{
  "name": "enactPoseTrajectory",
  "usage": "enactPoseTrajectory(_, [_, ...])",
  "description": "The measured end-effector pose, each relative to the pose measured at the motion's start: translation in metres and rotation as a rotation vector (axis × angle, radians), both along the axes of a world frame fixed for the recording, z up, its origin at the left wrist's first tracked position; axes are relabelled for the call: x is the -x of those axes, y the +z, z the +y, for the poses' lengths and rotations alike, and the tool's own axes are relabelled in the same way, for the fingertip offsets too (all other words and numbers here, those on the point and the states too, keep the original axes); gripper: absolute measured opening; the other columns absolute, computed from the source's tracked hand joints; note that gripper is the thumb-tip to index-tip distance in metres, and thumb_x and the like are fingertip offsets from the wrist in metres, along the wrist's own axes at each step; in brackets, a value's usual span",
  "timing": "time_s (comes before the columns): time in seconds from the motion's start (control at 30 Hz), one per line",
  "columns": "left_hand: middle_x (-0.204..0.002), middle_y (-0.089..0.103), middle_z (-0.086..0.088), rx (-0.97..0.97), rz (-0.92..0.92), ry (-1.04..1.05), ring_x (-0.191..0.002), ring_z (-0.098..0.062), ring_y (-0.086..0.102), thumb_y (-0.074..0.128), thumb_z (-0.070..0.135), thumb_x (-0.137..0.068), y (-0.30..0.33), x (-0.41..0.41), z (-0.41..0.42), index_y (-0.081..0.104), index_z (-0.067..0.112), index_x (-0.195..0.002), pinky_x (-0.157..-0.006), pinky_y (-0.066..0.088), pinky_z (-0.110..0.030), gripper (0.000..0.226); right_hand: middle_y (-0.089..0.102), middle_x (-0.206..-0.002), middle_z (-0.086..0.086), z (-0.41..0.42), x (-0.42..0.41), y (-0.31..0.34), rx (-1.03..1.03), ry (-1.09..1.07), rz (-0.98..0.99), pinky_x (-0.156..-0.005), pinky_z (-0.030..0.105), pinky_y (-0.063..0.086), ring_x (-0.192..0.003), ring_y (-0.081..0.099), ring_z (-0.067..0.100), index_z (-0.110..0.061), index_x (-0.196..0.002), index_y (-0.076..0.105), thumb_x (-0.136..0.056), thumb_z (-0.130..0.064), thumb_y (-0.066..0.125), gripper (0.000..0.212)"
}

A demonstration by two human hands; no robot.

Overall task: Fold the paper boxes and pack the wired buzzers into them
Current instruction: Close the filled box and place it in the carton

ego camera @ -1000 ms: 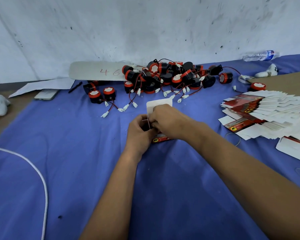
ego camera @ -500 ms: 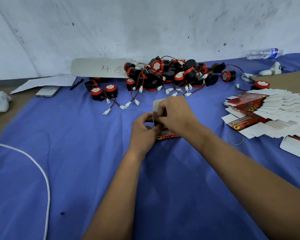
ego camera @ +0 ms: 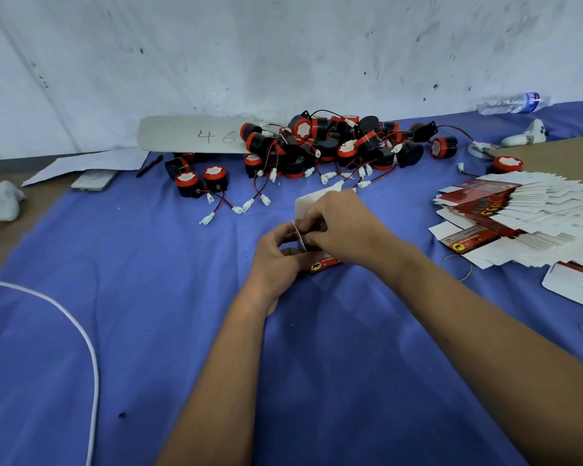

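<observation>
At the centre of the blue cloth (ego camera: 148,297), both hands work one paper box (ego camera: 320,264) that rests on the cloth. The left hand (ego camera: 276,257) pinches a thin white flap at the box's left side; the right hand (ego camera: 337,227) has its fingers curled over the top, with a white flap standing up behind them. Whether the box holds anything cannot be told, as the hands cover its opening. Risk: a flap pressed off its crease could buckle or tear, and the light card could skid on the cloth if either grip loosens. The wired buzzers (ego camera: 327,146) lie heaped well beyond the hands near the wall, their red leads and white plugs tangled; pulling one out is likely to drag its neighbours. The flat boxes (ego camera: 519,216) lie fanned to the right, unfolded and holding nothing. No packed box is visible.
</observation>
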State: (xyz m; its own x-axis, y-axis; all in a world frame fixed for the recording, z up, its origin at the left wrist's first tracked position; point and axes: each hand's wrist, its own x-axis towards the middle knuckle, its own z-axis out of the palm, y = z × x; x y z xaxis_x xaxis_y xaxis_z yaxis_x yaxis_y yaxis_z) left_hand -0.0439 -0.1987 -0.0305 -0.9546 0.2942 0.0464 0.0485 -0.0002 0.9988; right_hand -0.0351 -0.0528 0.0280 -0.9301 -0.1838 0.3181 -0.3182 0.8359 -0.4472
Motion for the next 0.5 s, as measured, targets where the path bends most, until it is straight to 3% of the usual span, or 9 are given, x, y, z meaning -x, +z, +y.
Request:
enactPoseTrajectory(0.23, [-0.109,0.075,-0.006,0.013,0.056,0.001,-0.069,-0.01,0.066,0.075,-0.01,-0.08,-0.001,0.0,0.001,0.072,0.018,-0.116,-0.066,0.055,-0.022,0.045,0.074,-0.078,-0.004,0.004,-0.001,-0.011,0.16,-0.042,-0.023,-0.07,0.032,0.056,-0.074,0.067,0.01,-0.013,-0.085,0.077,-0.085,-0.006,0.068,0.012])
enactPoseTrajectory(0.4, [-0.097,0.073,-0.004,0.025,0.054,-0.01,-0.062,-0.011,0.059,0.064,-0.012,-0.08,0.0,0.0,0.002,0.072,0.013,-0.113,-0.058,0.05,-0.022,0.042,0.066,-0.075,-0.001,0.004,0.0,-0.009,-0.022,0.04,-0.061,-0.059,0.03,0.043,-0.068,0.057,0.011,-0.012,-0.078,0.075,-0.08,-0.003,0.067,0.012])
enactPoseTrajectory(0.5, [-0.093,0.071,-0.003,0.03,0.047,-0.017,-0.063,-0.014,0.057,0.061,-0.01,-0.081,0.0,0.0,0.004,0.071,0.012,-0.11,-0.058,0.049,-0.024,0.037,0.066,-0.076,0.0,0.002,0.002,-0.007,-0.128,0.016,-0.07,-0.06,0.033,0.046,-0.073,0.058,0.018,-0.012,-0.076,0.075,-0.083,-0.005,0.067,0.013])
